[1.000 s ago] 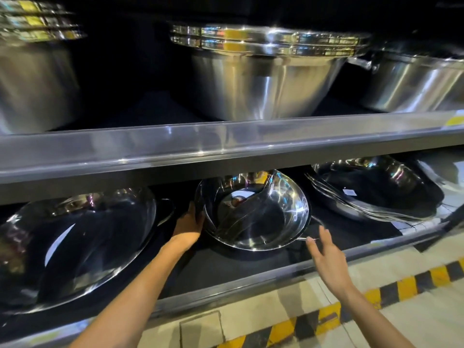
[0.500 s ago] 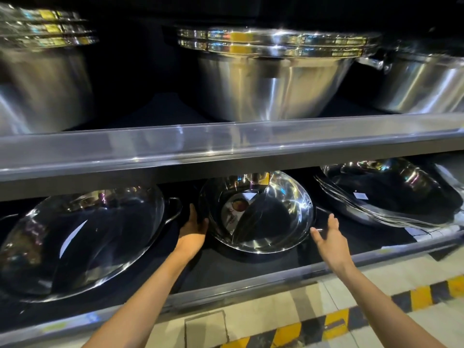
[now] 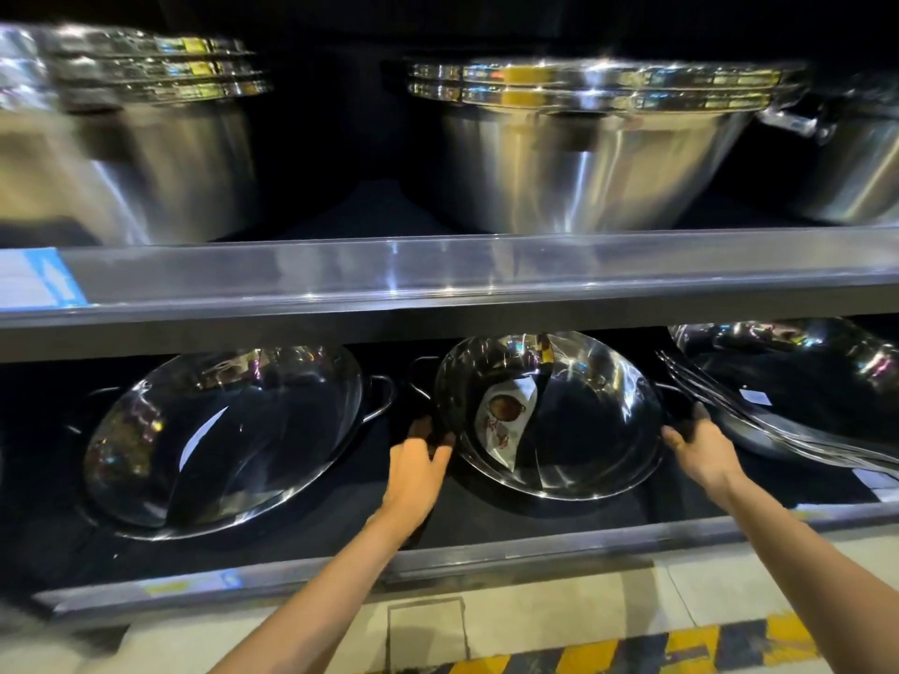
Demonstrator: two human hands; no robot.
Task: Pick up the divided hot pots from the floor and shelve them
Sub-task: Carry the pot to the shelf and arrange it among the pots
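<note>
Right hand (image 3: 700, 442) has come in to the rim, left hand (image 3: 413, 471) stays at the other side; both half-open, cradling the divided hot pot (image 3: 549, 415) tilted on the lower shelf (image 3: 486, 559); placement looks nearly finished.

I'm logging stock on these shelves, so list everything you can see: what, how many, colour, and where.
Divided hot pot: one, shiny steel, leaning on the bottom shelf, centre, paper label inside.
Wide pot: one, shiny steel, leaning on the bottom shelf, left.
Nested pots: one stack, steel, bottom shelf, right; count unclear.
Deep pots: three stacks, steel, upper shelf, left, centre and right.
Shelf rail: one, grey metal, between the two levels.
Floor tape: yellow and black stripes, bottom edge.
Left hand: at the hot pot's left handle; grip unclear.
Right hand: at its right handle; grip unclear.
</note>
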